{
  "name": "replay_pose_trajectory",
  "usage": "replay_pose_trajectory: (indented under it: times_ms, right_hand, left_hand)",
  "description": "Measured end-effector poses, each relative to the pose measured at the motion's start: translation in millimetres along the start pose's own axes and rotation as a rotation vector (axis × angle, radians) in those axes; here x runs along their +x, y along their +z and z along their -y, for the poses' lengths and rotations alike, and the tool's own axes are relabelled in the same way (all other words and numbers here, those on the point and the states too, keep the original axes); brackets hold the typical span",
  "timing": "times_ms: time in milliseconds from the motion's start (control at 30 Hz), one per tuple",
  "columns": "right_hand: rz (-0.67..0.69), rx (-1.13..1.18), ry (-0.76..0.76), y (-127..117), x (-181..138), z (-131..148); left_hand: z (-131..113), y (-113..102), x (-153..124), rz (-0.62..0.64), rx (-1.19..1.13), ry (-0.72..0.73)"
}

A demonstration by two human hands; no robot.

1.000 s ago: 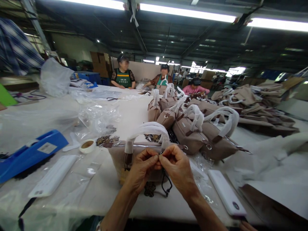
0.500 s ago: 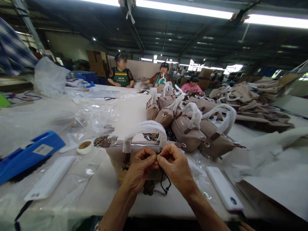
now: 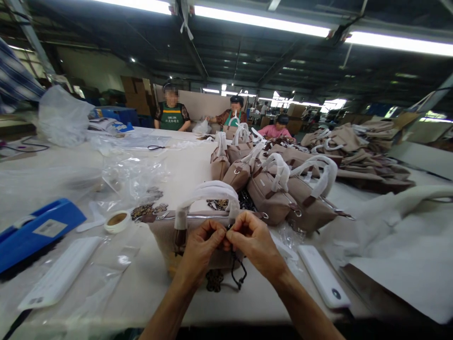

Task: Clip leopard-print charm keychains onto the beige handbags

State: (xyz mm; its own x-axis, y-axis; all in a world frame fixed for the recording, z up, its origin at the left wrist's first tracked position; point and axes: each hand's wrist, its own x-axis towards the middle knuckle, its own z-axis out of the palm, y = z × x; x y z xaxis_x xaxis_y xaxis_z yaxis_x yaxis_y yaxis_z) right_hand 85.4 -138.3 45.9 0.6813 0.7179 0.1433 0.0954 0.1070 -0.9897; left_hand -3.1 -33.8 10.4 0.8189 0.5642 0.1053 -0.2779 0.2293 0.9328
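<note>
The handbag stands near the middle of the table: we see its handles already wrapped in white, while the black cord hangs loose, so we judge that part unfinished. Our left hand and right hand meet at its near side, fingertips pinched, seemingly on the cord's upper end, though the fingers hide it. The table's near edge runs just below; our room narrows between tape on the left and a white device on the right.
</note>
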Motion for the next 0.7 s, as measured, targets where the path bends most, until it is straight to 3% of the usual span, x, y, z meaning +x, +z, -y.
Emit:
replay_pose_trajectory:
  times_ms: [300, 500, 700]
  right_hand:
    - [0.136, 0.353, 0.131, -12, 4, -9]
    - [-0.022, 0.380, 0.131, -8, 4, -10]
    - [-0.042, 0.451, 0.148, -8, 8, -17]
  left_hand:
    - [-10, 1, 4, 0.012, 0.371, 0.178]
    - [-3, 2, 7, -0.032, 0.619, 0.308]
    - [10, -5, 17, -0.014, 0.774, 0.386]
